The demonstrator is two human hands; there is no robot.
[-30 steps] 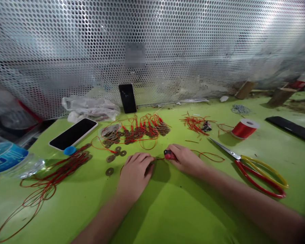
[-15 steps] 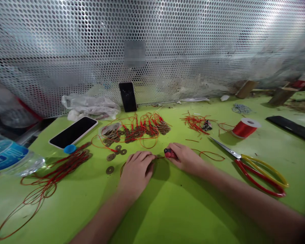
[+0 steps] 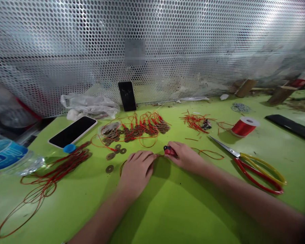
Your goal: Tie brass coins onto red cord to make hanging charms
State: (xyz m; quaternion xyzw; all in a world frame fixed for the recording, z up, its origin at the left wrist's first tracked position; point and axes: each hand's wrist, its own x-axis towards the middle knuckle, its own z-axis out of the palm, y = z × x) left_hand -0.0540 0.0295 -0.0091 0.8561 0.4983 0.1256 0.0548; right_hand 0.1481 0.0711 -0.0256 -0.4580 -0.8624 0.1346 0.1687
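Observation:
My left hand (image 3: 138,168) lies palm-down on the green table (image 3: 167,210), pressing a loop of red cord (image 3: 122,166) whose end runs out toward the right. My right hand (image 3: 186,156) is closed around a small red lighter (image 3: 168,150), its black tip pointing left at the cord end between both hands. Loose bronze coins (image 3: 112,156) lie just left of my left hand. A row of coins strung on red cord (image 3: 134,130) sits behind the hands.
Red-and-yellow scissors (image 3: 254,166) and a red cord spool (image 3: 243,126) lie to the right. Red cord scraps (image 3: 197,122), two phones (image 3: 72,131) (image 3: 127,96), a bundle of red loops (image 3: 53,173), a water bottle (image 3: 7,157) and a perforated metal wall (image 3: 152,51) surround the work area.
Almost nothing differs; both hands stay on the cord and lighter, and the view has shifted slightly so everything sits a little higher in the frame.

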